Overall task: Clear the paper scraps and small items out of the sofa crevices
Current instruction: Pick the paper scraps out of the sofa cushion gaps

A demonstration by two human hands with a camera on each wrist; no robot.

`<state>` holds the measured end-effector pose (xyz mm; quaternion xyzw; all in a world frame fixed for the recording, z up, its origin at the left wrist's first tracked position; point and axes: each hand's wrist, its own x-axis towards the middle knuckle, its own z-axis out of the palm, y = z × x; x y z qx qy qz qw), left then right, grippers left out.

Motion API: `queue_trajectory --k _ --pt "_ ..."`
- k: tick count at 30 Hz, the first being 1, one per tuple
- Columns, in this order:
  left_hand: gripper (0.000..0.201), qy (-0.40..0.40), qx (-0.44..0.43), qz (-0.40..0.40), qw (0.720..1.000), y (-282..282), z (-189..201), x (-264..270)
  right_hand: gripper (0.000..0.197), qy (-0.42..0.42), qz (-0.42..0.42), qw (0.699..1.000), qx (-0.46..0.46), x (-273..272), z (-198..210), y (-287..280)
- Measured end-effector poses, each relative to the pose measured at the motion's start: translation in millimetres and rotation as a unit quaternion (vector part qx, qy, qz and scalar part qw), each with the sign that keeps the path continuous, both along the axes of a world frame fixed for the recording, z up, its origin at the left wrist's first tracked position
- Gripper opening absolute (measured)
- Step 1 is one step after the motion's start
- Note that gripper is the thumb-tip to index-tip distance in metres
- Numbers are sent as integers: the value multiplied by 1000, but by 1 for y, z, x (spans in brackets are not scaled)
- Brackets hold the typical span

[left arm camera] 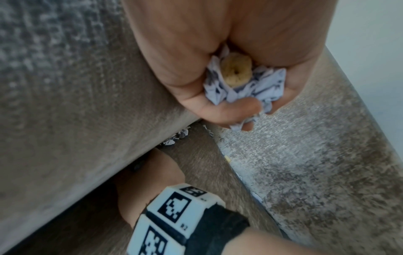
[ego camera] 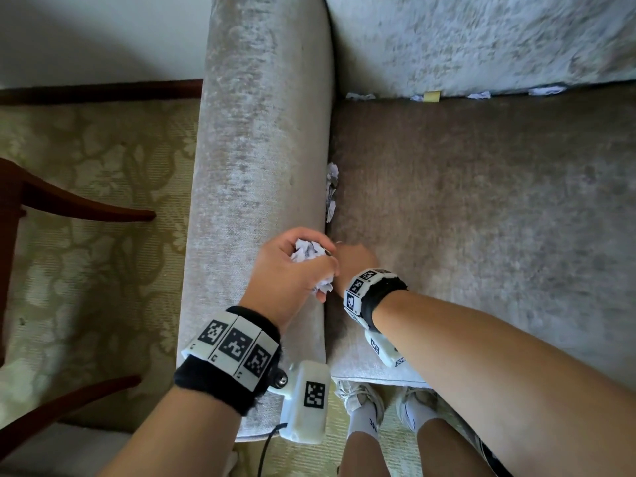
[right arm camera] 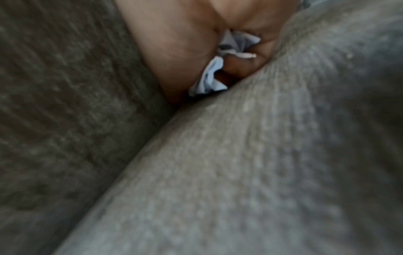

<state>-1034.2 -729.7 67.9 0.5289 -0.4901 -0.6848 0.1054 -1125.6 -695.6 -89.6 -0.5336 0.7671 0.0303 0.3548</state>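
My left hand (ego camera: pixel 303 270) hovers over the armrest and grips a wad of crumpled white paper scraps (left arm camera: pixel 269 84) with a small tan ring-shaped item (left arm camera: pixel 236 72) nested in it. Beside it, my right hand (ego camera: pixel 356 261) reaches into the crevice between armrest and seat cushion. In the blurred right wrist view its fingers (right arm camera: pixel 240 69) pinch a white paper scrap (right arm camera: pixel 209 79). More scraps (ego camera: pixel 331 191) stick out of the same crevice farther back. Several scraps (ego camera: pixel 478 95) and a small yellowish piece (ego camera: pixel 432 96) lie along the back crevice.
The grey velvet sofa has a wide armrest (ego camera: pixel 254 166) on the left and a seat cushion (ego camera: pixel 481 218) on the right. A dark wooden chair (ego camera: pixel 69 204) stands on the patterned carpet (ego camera: pixel 103 270) to the left. My feet (ego camera: pixel 361 404) are at the sofa's front edge.
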Motion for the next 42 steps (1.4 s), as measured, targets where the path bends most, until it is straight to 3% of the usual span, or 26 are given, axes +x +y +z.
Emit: queue_trajectory --k 6,11,17,19,22,23,28,30,35,39,42 --pt "20 8 -8 -4 1000 0 -3 0 22 -39 -27 997 -55 -8 5 11" --pt "18 1 -12 4 1000 1 -2 0 27 -44 -161 983 -73 -42 8 27" --pt "18 2 -8 3 1000 1 -1 0 2 -72 -182 975 -107 -47 16 38" --pt "17 4 -8 5 1000 1 -1 0 13 -88 -190 973 -99 -45 19 37" --pt "18 7 -7 7 1000 2 -1 0 50 -95 -203 971 -83 -44 16 37" --pt "18 7 -7 6 1000 1 -1 -1 54 -90 -203 972 -81 -44 14 37" --pt "17 11 -8 1 1000 1 -1 0 24 -33 -124 990 -53 -47 10 27" --pt "17 15 -4 -1 1000 1 -1 0 23 -16 -115 991 -65 -47 10 22" --pt "17 9 -3 -5 1000 0 -1 0 46 -35 -233 969 -72 -50 12 13" --pt "17 5 3 -8 1000 -2 -1 -1 38 -20 -259 965 -25 -57 21 -4" --pt "17 0 11 -7 1000 -4 -1 -2 19 -62 -273 959 -30 -58 22 -13"
